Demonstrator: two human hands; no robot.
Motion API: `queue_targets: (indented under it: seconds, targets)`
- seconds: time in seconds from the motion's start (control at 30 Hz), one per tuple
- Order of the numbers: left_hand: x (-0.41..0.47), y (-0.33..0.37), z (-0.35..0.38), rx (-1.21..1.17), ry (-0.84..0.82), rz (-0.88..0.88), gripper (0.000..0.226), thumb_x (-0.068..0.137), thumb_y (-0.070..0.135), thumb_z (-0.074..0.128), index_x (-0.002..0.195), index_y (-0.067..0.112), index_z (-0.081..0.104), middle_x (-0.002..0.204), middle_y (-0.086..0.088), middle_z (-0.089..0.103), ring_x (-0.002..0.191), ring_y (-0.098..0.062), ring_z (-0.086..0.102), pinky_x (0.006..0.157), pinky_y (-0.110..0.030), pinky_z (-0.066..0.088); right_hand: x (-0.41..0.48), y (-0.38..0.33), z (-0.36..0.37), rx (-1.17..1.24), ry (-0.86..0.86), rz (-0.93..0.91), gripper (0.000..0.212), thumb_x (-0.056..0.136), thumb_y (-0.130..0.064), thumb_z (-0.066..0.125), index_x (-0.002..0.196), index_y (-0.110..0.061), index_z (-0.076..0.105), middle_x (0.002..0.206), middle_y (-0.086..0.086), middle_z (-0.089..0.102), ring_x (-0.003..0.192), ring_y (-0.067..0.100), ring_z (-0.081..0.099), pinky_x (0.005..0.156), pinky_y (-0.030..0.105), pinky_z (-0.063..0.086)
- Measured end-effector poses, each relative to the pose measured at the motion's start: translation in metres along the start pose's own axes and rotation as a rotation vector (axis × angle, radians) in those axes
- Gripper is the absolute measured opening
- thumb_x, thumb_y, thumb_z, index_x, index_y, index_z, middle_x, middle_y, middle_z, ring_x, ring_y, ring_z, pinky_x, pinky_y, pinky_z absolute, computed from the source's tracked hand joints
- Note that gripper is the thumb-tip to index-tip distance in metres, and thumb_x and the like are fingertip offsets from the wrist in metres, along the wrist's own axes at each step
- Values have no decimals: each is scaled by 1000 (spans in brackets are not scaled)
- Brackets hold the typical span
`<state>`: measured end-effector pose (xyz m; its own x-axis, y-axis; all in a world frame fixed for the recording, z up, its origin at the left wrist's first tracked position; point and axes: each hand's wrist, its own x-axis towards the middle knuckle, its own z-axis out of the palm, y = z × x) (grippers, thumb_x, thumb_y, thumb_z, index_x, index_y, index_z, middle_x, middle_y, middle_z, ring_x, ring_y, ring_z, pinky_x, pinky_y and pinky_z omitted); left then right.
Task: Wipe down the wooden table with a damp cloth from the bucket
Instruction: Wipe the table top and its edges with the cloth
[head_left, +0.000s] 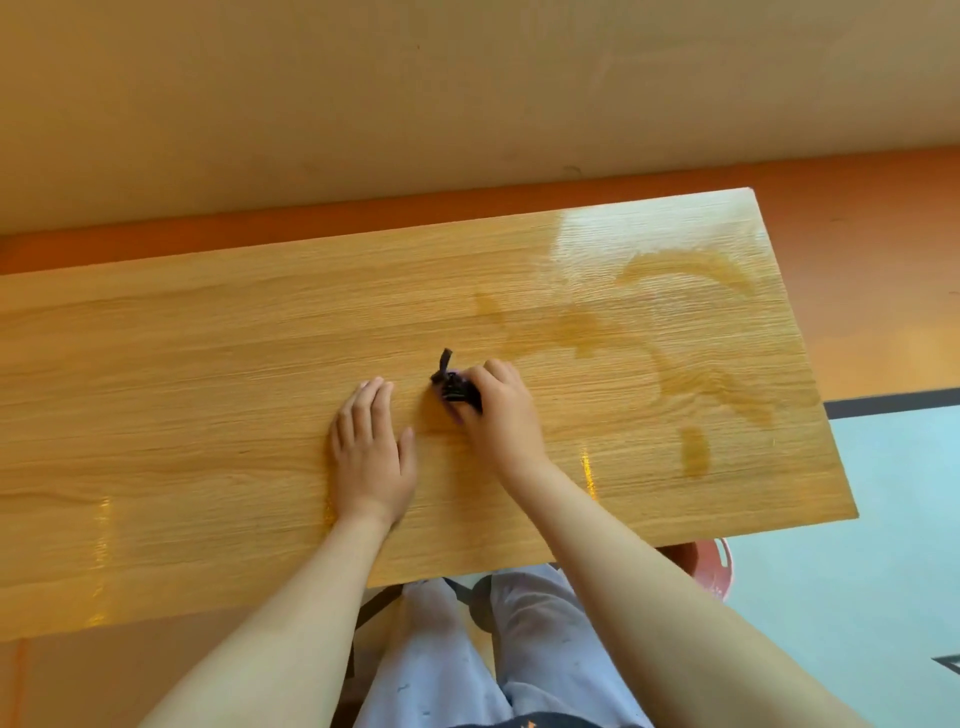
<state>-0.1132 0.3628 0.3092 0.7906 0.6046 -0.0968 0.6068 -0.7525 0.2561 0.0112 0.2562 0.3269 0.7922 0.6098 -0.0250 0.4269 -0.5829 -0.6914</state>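
Warm, bright light; glare on the wet table (649, 244), edges bowed

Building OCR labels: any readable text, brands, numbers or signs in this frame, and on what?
None readable.
Table: bare wood grain and wet streaks, no print.
Cloth in right hand: dark, no label visible.
Bucket: mostly hidden by the table, no marking shows.
Trousers: small specks, not text.

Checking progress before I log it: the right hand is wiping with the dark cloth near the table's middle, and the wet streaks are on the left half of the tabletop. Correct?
Not quite. The wet streaks lie on the right half of the table, not the left, as the head view shows. The rest stands: the right hand is wiping with the dark cloth near the table's middle.
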Motion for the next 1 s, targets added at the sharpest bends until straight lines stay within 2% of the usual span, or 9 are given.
queue_targets:
  seconds: [0.07, 0.17, 0.37, 0.43, 0.5, 0.6, 0.7, 0.83, 1.0]
  targets:
    - [1, 1, 0, -5, -8, -10, 58, 89, 34, 36, 140, 7, 39, 146, -9, 38, 137, -27, 31, 112, -44, 25, 24, 14, -11, 16, 9, 15, 19, 77, -17, 70, 92, -8, 64, 90, 5, 57, 89, 21, 49, 71, 27, 37]
    - [1, 2, 1, -16, -12, -12, 58, 89, 34, 36, 139, 7, 40, 146, -10, 39, 136, -27, 32, 112, -44, 25, 55, 54, -49, 25, 158, 149, 14, 77, -14, 68, 86, -6, 64, 89, 9, 58, 88, 26, 52, 69, 26, 32]
    - [0, 1, 0, -35, -16, -11, 58, 90, 35, 34, 140, 5, 40, 146, -10, 39, 136, -28, 31, 112, -45, 26, 62, 109, -99, -57, 337, 385, 15, 83, -15, 64, 94, -4, 64, 94, 12, 58, 93, 30, 53, 76, 25, 34]
    - [0, 1, -1, -32, -22, -16, 59, 90, 35, 34, 140, 6, 40, 146, -10, 39, 137, -28, 31, 112, -45, 25, 53, 92, -82, -47, 328, 361, 15, 82, -13, 65, 95, -5, 64, 95, 11, 58, 94, 29, 53, 78, 25, 35]
    - [1, 1, -1, -29, -24, -18, 59, 90, 35, 34, 140, 6, 40, 146, -9, 39, 137, -27, 31, 112, -44, 25, 45, 62, -54, 4, 234, 251, 16, 80, -11, 66, 95, -8, 64, 94, 7, 57, 93, 25, 53, 79, 26, 39]
    - [2, 1, -2, -16, -29, -27, 59, 90, 35, 35, 140, 7, 40, 146, -9, 39, 137, -27, 31, 112, -44, 25, 47, 18, -11, 25, 59, 25, 18, 77, -14, 69, 94, -10, 65, 91, 5, 57, 90, 21, 50, 74, 30, 41]
    - [2, 1, -2, -9, -28, -31, 58, 89, 35, 36, 140, 7, 40, 145, -8, 39, 137, -27, 31, 112, -44, 26, 73, 3, 1, 17, -2, -74, 21, 80, -21, 70, 96, -9, 65, 90, 3, 56, 90, 20, 48, 70, 28, 38]
    - [3, 1, -1, -13, -33, -32, 58, 89, 35, 37, 141, 8, 39, 145, -8, 39, 137, -27, 31, 112, -44, 25, 114, 36, -30, 49, 90, 30, 15, 80, -18, 67, 88, -6, 63, 89, 5, 52, 86, 25, 50, 71, 32, 38]
    - [4, 1, -2, -27, -39, -32, 58, 89, 34, 37, 140, 7, 40, 144, -10, 41, 136, -28, 34, 111, -45, 26, 133, 97, -84, -41, 296, 250, 21, 83, -22, 65, 89, -2, 64, 95, 14, 54, 92, 30, 51, 74, 24, 32]
